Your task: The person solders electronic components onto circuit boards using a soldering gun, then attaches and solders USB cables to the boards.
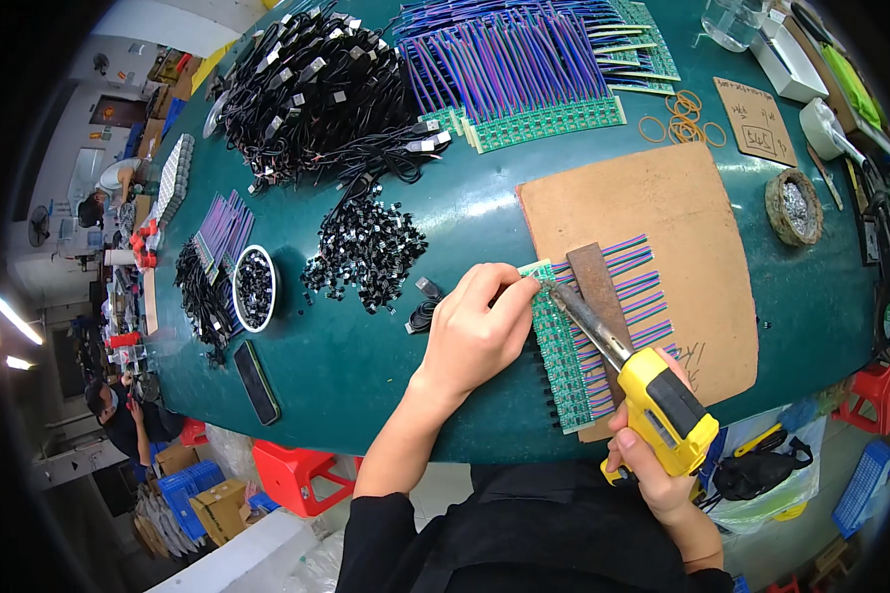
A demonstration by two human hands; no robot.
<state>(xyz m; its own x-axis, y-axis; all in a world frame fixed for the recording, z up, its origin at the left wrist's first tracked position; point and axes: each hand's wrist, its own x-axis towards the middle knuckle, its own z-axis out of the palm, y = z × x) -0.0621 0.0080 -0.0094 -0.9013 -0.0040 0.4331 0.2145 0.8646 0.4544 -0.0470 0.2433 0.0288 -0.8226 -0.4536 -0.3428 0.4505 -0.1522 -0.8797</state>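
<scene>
My right hand (651, 466) grips a yellow and black soldering gun (670, 410). The gun's metal barrel slants up and left, its tip close to the upper end of a long green circuit board panel (564, 371). My left hand (480, 326) is closed in a pinch at that same end; what its fingertips hold is too small to make out. Purple and blue wires (638, 282) run rightward from the panel. Across them lies a rusty flat metal bar (593, 272). Panel and wires rest partly on a brown cardboard sheet (653, 193).
Black USB cables (316, 94) heap at the far left, with small black parts (366, 247) nearer. A white bowl (255, 287) and a phone (256, 383) are left. Wired panels (544, 124) stack at the back. Rubber bands (684, 117) and a round tin (793, 208) sit right.
</scene>
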